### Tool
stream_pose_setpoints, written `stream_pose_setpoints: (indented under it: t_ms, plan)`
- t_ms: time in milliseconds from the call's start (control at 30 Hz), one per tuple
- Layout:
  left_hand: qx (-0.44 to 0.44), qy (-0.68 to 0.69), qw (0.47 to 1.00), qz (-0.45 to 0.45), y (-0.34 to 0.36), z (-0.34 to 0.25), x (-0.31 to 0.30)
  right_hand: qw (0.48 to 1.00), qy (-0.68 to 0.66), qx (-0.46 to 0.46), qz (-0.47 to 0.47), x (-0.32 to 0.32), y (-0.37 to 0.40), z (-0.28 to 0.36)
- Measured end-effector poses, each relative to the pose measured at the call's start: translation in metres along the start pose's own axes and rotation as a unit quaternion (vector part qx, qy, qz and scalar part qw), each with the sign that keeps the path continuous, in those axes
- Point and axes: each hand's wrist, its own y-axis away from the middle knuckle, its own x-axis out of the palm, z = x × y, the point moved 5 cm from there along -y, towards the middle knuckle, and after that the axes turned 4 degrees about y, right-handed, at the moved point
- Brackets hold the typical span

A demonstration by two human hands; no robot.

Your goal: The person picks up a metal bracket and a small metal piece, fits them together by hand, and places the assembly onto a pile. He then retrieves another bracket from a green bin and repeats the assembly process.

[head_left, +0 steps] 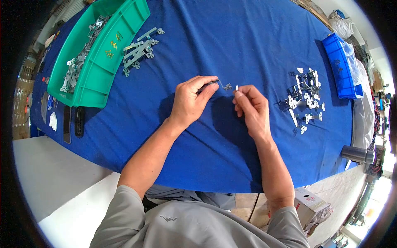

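Note:
My left hand (191,99) grips a small metal bracket (223,85) whose bent end sticks out past my fingers. A little to its right, my right hand (249,104) pinches a tiny light-coloured piece (237,87) between thumb and forefinger. The two parts are close together but apart, above the blue tablecloth (231,45). Both hands hover near the middle of the table.
A green bin (101,70) with several metal brackets stands at the far left, with a loose stack of brackets (139,50) beside it. A scatter of small metal parts (304,99) lies at the right, near a blue bin (340,68). A cardboard box (308,204) sits on the floor.

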Motion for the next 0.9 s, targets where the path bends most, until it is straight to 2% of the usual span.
stream_pose_setpoints:
  t_ms: [133, 333, 433, 533, 667, 733, 900]
  plan:
    - [-0.054, 0.032, 0.998, -0.005, 0.001, 0.005, -0.001, 0.997, 0.071, -0.005, 0.013, 0.005, 0.001, 0.003]
    - [-0.052, 0.054, 0.997, 0.000, 0.001, 0.006, -0.001, 0.995, 0.100, -0.004, 0.011, 0.003, 0.000, 0.000]
    - [-0.024, 0.031, 0.999, 0.002, 0.001, 0.002, -0.001, 0.994, 0.106, -0.009, 0.000, 0.003, 0.000, 0.002]
    - [0.063, 0.021, 0.998, 0.009, -0.003, -0.009, -0.003, 0.992, 0.126, -0.023, -0.006, 0.002, 0.000, -0.001]
    - [0.128, -0.016, 0.991, 0.044, -0.001, -0.015, -0.001, 0.988, 0.151, -0.019, -0.005, 0.001, -0.001, 0.000]
    - [0.159, -0.036, 0.985, 0.050, -0.003, -0.016, -0.001, 0.993, 0.115, -0.010, -0.010, 0.002, 0.000, 0.001]
    - [0.148, -0.042, 0.986, 0.060, -0.001, -0.018, 0.003, 0.999, -0.008, 0.005, 0.035, -0.001, -0.002, -0.003]
